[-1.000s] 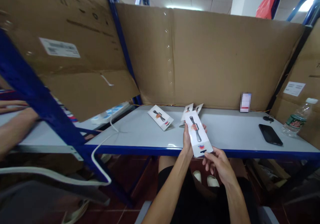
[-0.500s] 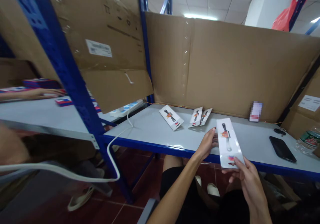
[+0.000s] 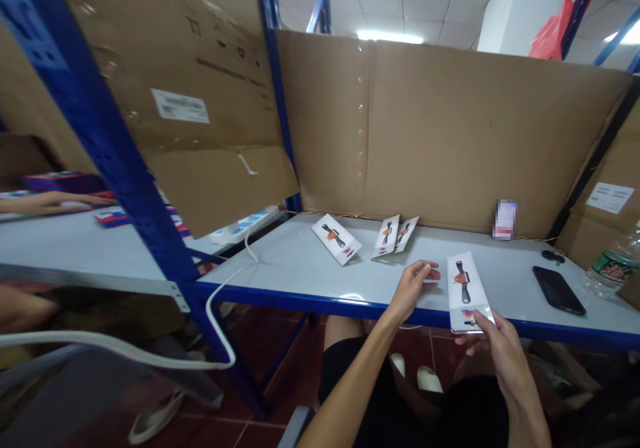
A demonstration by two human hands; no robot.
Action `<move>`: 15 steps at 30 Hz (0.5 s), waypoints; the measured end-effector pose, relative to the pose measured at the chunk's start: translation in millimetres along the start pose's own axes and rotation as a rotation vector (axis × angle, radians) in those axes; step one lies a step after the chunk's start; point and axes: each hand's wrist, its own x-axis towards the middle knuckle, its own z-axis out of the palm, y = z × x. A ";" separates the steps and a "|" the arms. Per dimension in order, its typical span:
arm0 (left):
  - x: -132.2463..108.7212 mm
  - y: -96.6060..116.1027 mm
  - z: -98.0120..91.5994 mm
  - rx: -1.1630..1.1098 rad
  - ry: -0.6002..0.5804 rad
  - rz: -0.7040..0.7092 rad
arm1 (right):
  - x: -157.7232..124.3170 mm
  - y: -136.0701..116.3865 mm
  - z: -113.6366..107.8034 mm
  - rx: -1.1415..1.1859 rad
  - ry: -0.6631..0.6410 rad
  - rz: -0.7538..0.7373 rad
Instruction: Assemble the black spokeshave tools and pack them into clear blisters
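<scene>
My right hand (image 3: 495,341) pinches the lower end of a flat white printed package (image 3: 457,295), thumb on top and fingers beneath. A black-handled tool with an orange patch is pictured on its face. Left of that package, my left hand (image 3: 417,288) hovers over the table's front edge, fingers apart and holding nothing. Farther back on the table lie similar packages: one slanted package (image 3: 336,238) on the left, and two overlapping, tilted packages (image 3: 386,237) near the middle.
The grey-white table (image 3: 300,271) has a blue front edge and a cardboard wall (image 3: 450,135) behind. At right are a phone (image 3: 557,289), keys (image 3: 553,256) and a plastic bottle (image 3: 613,265). A white cable (image 3: 220,301) hangs left; a co-worker's hand (image 3: 75,201) rests beyond the blue post.
My left hand has drawn slightly away from the held package, widening the gap. The package has shifted a little right in my right hand's grip. The whole view has moved slightly.
</scene>
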 end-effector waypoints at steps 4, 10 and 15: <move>-1.7 2.9 1.7 0.016 0.004 0.003 | 0.9 1.8 0.2 -0.027 -0.045 0.000; -3.8 5.1 3.3 0.037 0.002 -0.003 | 11.9 17.3 2.3 -0.128 -0.043 -0.052; -4.9 5.6 4.2 0.059 0.010 -0.005 | 23.7 28.6 2.4 -0.267 -0.001 -0.129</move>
